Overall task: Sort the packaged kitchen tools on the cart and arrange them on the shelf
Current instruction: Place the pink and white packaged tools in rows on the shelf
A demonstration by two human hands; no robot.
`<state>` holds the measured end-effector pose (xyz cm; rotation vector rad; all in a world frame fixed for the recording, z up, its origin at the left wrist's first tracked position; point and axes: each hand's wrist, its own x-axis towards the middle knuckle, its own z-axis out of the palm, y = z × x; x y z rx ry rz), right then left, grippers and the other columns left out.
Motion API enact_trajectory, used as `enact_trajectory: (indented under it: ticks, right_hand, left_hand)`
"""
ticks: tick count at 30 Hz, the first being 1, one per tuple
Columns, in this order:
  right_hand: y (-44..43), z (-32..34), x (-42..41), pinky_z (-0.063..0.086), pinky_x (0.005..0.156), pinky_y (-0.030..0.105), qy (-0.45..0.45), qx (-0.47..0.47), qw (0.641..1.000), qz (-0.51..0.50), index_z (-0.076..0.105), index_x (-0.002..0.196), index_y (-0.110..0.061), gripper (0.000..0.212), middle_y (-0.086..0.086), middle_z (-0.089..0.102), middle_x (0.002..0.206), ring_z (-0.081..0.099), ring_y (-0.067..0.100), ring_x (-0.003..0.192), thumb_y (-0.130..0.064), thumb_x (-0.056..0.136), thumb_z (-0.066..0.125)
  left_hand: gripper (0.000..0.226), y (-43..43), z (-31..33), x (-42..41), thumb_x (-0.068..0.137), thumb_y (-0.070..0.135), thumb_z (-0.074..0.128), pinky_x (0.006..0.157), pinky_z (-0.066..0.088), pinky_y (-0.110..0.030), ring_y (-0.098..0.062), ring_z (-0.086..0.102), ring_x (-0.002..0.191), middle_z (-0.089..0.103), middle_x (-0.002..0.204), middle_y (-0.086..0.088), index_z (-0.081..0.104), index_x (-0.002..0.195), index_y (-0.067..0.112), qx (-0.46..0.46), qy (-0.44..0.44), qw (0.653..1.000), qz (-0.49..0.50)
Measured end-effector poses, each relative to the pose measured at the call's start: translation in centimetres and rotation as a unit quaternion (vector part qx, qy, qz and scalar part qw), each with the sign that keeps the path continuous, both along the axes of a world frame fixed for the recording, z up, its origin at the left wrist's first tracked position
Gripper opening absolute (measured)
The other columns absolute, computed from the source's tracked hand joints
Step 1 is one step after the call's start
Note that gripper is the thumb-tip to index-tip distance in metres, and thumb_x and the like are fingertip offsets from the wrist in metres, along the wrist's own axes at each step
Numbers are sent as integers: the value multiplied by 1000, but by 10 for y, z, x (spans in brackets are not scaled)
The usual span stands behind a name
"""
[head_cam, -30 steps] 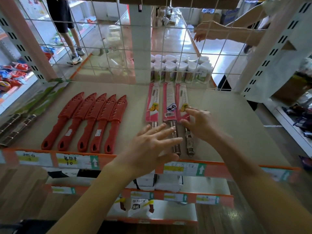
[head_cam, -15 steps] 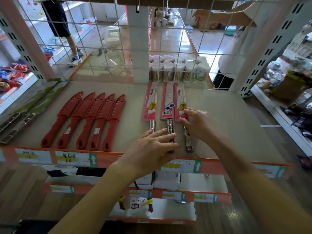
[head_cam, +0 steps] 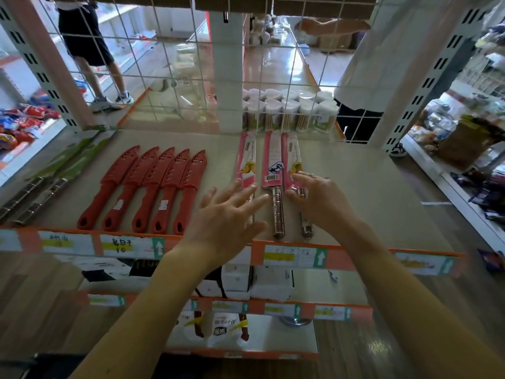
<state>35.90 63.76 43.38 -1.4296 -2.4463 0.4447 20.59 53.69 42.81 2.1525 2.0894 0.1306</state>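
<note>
Head view: three pink knife packs [head_cam: 272, 160] are lying on the shelf [head_cam: 382, 192], right of five red knives [head_cam: 164, 184]. Left grip [head_cam: 226, 217] is reaching, spread, over the leftmost handle; right grip [head_cam: 319, 198], fingers relaxed, is touching the rightmost pack.

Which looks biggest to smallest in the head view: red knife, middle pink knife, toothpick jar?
Middle pink knife and red knife: about alike, unranked.
Toothpick jar: smallest, though it sits farther back.
</note>
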Motion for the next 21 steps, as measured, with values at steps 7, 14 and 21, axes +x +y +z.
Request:
enact_trajectory:
  ticks: [7,14,21]
  right_hand:
    - [-39,-1,-40,27,106,28,29,7,998,48,54,129,-9,40,6,50,139,43,21,130,-26,92,52]
    - [-125,-14,-88,7,116,29,-18,-92,989,111,32,143,-18,50,-1,26,154,20,14,142,-35,97,42]
    - [-230,-39,-129,1,117,33,43,-5,998,53,35,142,-12,50,3,26,154,13,19,145,-27,96,47]
  left_hand:
    - [59,-51,-9,-31,89,63,22,115,-10,-36,-7,-15,143,-5,156,17,6,143,46,-28,-8,997,74]
    - [90,-149,-40,-78,65,85,-7,115,1,-33,-5,-9,138,11,155,11,11,142,42,-22,-66,994,87]
    - [68,-252,-65,-148,83,69,27,118,16,-38,-11,5,145,12,155,11,20,143,39,-40,-90,987,124]
